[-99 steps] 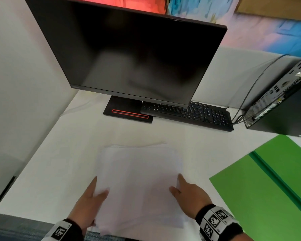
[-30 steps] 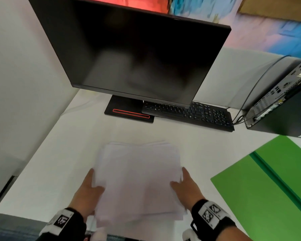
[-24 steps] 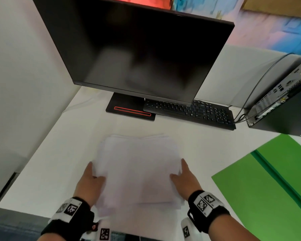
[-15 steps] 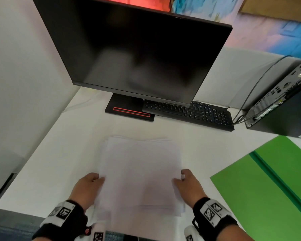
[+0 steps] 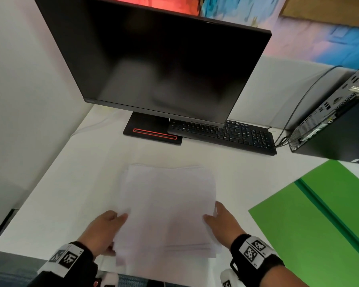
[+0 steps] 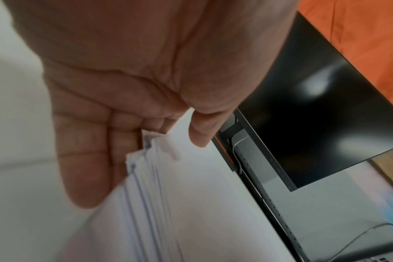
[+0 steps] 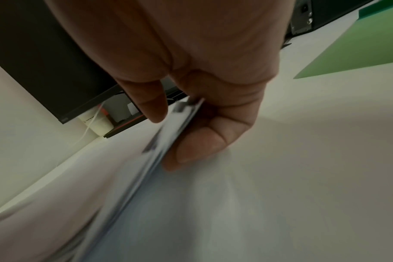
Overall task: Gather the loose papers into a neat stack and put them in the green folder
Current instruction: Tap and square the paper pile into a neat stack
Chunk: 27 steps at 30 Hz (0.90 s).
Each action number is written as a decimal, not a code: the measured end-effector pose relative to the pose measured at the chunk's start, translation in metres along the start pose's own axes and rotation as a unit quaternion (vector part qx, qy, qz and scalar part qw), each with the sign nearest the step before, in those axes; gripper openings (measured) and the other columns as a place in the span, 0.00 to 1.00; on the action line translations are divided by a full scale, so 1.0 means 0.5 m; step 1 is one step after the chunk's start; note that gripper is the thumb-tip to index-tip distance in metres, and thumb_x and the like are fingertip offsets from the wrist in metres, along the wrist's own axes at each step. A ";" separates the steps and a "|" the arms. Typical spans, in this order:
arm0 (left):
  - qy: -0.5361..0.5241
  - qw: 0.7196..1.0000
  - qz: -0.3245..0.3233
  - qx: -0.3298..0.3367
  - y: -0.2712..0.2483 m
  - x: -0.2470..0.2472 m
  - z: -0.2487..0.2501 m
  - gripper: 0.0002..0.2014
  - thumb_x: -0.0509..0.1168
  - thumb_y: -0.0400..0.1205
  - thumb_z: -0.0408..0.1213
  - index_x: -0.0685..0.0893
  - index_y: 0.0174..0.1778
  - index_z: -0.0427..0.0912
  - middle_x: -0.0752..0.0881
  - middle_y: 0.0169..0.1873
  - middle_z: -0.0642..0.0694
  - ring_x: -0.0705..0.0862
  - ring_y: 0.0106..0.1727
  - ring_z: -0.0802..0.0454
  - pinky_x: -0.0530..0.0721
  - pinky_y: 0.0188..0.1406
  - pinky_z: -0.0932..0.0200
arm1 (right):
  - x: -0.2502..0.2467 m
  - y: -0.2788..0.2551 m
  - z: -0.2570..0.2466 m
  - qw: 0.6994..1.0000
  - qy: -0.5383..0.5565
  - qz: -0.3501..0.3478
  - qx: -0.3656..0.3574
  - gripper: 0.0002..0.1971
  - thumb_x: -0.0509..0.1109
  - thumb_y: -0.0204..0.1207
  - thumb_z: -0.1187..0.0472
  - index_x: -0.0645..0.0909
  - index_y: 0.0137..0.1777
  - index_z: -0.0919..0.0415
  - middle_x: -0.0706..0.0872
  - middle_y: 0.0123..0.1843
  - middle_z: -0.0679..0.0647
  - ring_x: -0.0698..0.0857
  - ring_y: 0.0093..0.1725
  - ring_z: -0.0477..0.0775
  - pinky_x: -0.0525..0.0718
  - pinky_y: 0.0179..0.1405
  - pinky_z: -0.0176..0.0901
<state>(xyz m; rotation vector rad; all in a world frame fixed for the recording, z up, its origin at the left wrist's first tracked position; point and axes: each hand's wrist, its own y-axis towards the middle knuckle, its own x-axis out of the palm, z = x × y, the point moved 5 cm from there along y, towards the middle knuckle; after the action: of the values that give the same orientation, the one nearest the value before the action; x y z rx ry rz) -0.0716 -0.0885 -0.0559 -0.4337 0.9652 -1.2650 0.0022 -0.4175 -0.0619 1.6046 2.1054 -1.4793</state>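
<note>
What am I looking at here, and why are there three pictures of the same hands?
No machine here: a person wears three cameras. The head view looks down at a white desk. The other two sit on the wrists and look along the fingers. The left hand and right hand grip opposite sides of a stack of white papers, thumbs on top and fingers beneath. To the right lies an open green folder. Behind stand a dark monitor, a black keyboard and a computer case.
</note>
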 end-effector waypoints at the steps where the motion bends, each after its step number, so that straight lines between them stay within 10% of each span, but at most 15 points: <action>1: 0.000 1.000 0.013 0.004 0.003 -0.003 0.004 0.20 0.67 0.83 0.51 0.81 0.46 0.33 0.83 0.34 0.38 0.83 0.34 0.41 0.90 0.36 0.44 | -0.005 0.006 -0.001 1.000 0.011 0.018 -0.003 0.13 0.67 0.80 0.56 0.72 0.59 0.61 0.83 0.48 0.52 0.82 0.49 0.57 0.77 0.51 0.45; 8: -0.031 0.997 0.017 0.064 0.037 0.009 0.034 0.08 0.69 0.72 0.33 0.75 0.37 0.38 0.81 0.29 0.40 0.79 0.30 0.45 0.74 0.29 0.57 | -0.028 0.044 -0.031 0.989 0.141 0.015 0.034 0.05 0.67 0.75 0.67 0.76 0.50 0.65 0.82 0.45 0.59 0.78 0.41 0.57 0.73 0.35 0.45; 11: -0.019 0.997 0.033 0.074 0.056 -0.001 0.011 0.10 0.70 0.65 0.33 0.80 0.40 0.34 0.87 0.33 0.32 0.85 0.34 0.41 0.84 0.37 0.48 | -0.025 0.047 -0.015 0.988 0.149 0.003 0.037 0.05 0.66 0.70 0.69 0.72 0.39 0.63 0.75 0.33 0.61 0.71 0.31 0.53 0.67 0.30 0.41; 14: -0.051 0.995 0.021 0.082 0.052 0.007 0.018 0.15 0.69 0.65 0.40 0.84 0.46 0.38 0.90 0.39 0.31 0.88 0.38 0.37 0.85 0.34 0.45 | -0.021 0.073 -0.004 0.984 0.177 -0.003 0.027 0.15 0.66 0.60 0.65 0.79 0.46 0.71 0.87 0.43 0.75 0.81 0.36 0.57 0.80 0.37 0.51; 19: -0.160 0.956 0.116 0.219 -0.019 -0.036 0.118 0.15 0.70 0.69 0.41 0.78 0.43 0.33 0.86 0.34 0.38 0.81 0.35 0.49 0.77 0.35 0.52 | -0.108 0.019 -0.120 0.943 0.304 0.074 -0.118 0.08 0.66 0.70 0.72 0.81 0.43 0.59 0.86 0.38 0.59 0.84 0.36 0.56 0.81 0.38 0.45; 22: -0.258 0.923 0.129 0.256 -0.052 -0.043 0.153 0.09 0.66 0.79 0.21 0.82 0.40 0.40 0.88 0.25 0.60 0.85 0.28 0.63 0.80 0.28 0.72 | -0.131 -0.003 -0.159 0.901 0.396 0.056 -0.167 0.17 0.63 0.75 0.80 0.84 0.56 0.62 0.92 0.45 0.57 0.90 0.40 0.53 0.84 0.33 0.38; 27: -0.337 0.891 0.124 0.277 -0.049 -0.040 0.177 0.17 0.60 0.81 0.15 0.87 0.56 0.37 0.95 0.39 0.57 0.91 0.42 0.63 0.87 0.40 0.71 | -0.123 0.001 -0.186 0.876 0.445 0.078 -0.169 0.19 0.61 0.76 0.81 0.85 0.61 0.70 0.92 0.52 0.62 0.89 0.48 0.56 0.88 0.45 0.42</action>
<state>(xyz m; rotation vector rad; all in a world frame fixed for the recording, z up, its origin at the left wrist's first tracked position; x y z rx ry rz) -0.0153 -0.0967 0.0190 -0.2515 0.0459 -0.9845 0.0702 -0.3913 0.0222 2.4924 2.3144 -0.2399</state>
